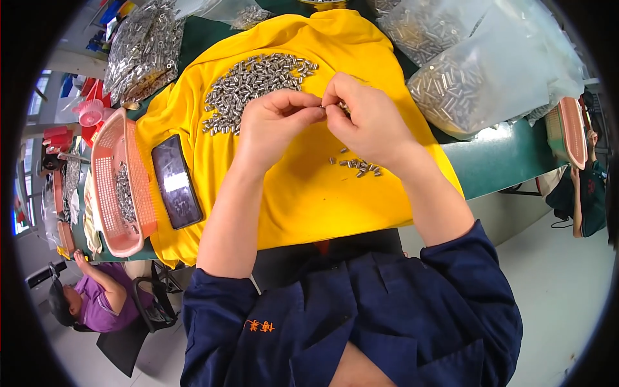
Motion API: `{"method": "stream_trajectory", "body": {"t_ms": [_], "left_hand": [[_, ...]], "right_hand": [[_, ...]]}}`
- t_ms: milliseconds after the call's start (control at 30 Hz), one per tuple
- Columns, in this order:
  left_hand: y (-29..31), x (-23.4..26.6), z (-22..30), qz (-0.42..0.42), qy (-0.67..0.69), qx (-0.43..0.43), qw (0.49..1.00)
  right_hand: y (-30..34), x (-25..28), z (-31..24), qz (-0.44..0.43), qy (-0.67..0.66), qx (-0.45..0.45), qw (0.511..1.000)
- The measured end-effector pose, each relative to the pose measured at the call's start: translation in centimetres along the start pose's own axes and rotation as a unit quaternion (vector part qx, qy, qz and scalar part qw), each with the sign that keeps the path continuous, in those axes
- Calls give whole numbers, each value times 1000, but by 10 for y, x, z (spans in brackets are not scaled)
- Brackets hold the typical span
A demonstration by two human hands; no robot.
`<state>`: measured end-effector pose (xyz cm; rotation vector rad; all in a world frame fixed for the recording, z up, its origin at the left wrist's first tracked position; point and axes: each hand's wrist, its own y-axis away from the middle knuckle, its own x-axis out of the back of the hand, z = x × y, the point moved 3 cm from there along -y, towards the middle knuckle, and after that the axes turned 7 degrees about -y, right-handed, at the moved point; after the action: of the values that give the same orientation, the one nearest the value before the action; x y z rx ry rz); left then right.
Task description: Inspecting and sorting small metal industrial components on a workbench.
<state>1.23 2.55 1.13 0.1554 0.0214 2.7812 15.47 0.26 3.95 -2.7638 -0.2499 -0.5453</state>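
My left hand [274,126] and my right hand [367,119] meet fingertip to fingertip above a yellow cloth [309,200]. Both are closed in a pinch. Something tiny and dark shows between the fingertips, too small to name. Just beyond my left hand lies a wide heap of short metal cylinders [258,80], part of it hidden by that hand. A smaller scatter of the same cylinders [361,169] rests on the cloth below my right hand. A few metallic bits show behind my right fingers; whether that hand holds them, I cannot tell.
Left of the cloth's middle lie a dark phone [176,182] and a pink basket [143,193] with metal parts inside. Clear bags of metal parts stand at far left [145,51] and far right [451,87]. People sit at lower left [106,297] and at right [590,193].
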Motion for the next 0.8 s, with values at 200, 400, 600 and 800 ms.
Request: {"method": "stream_trajectory", "body": {"t_ms": [200,400,600,800], "left_hand": [[-3,-3,0,20,-74,-15,997],[-5,9,-7,65,-84,12,994],[-3,3,-4,43,-88,-42,994],[-3,3,-13,8,215,58,975]], "right_hand": [[-1,-3,18,31,-18,-17,999],[-1,6,16,46,-167,-139,975],[-2,3,8,33,-104,-54,993],[-3,2,12,24,-174,-86,981]]}}
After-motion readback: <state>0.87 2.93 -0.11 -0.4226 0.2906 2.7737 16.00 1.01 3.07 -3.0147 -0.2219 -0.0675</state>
